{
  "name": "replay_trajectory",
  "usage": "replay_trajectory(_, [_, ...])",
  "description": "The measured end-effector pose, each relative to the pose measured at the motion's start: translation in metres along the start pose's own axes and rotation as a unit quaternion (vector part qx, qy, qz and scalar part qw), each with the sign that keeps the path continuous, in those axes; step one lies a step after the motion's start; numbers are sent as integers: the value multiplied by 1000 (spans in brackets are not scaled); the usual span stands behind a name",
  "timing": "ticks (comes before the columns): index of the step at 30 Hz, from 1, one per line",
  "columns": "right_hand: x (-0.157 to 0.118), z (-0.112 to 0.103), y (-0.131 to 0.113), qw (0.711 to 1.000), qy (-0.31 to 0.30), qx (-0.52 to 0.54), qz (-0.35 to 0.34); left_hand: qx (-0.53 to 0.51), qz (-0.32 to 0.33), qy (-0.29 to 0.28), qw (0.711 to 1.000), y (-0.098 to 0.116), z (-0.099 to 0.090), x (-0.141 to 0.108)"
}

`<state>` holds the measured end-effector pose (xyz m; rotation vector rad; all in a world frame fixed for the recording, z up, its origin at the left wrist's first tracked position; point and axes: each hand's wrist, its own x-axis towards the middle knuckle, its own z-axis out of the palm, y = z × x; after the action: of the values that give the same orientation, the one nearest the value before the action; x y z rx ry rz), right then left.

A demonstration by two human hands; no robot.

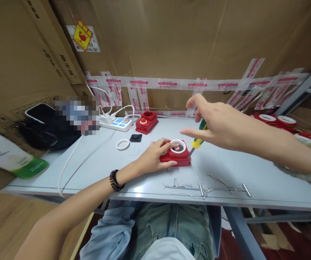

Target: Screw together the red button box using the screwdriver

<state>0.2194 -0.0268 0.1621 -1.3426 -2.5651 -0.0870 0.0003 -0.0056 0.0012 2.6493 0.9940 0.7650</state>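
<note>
A red box-shaped housing [183,162] with a white ring [181,142] on top lies on the table. My left hand [155,155] grips it from the left, thumb along the front side and a finger on the dark centre inside the ring. At the housing's right end stands a tilted screwdriver [197,142] with a green and yellow handle, its tip at the corner. My right hand [212,121] is around the handle, index finger and thumb stretched apart; the other fingers are mostly hidden. Small screws [175,182] lie in front.
Behind are another red housing [147,124], a white power strip [120,124], a loose white ring [122,144] and a black square part [136,138]. Metal T-handled rods [223,189] with string lie near the front edge. More red housings [277,122] sit right, a tube [12,155] left.
</note>
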Motion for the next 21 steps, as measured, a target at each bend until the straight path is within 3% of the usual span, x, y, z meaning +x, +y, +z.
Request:
replay_trajectory(3, [0, 0, 1, 1000, 0, -4, 20, -4, -2, -1, 1000, 0, 0, 0])
replay_trajectory(8, [2, -5, 2, 997, -56, 19, -45, 4, -3, 0, 1000, 0, 0, 0])
replay_trajectory(10, [2, -5, 0, 998, -43, 7, -53, 6, -3, 0, 1000, 0, 0, 0])
replay_trajectory(15, [-1, 0, -3, 1000, 10, -11, 17, 4, -1, 1, 1000, 0, 0, 0])
replay_trajectory(21, [-2, -2, -1, 999, -9, 16, -34, 8, -2, 2, 1000, 1, 0, 0])
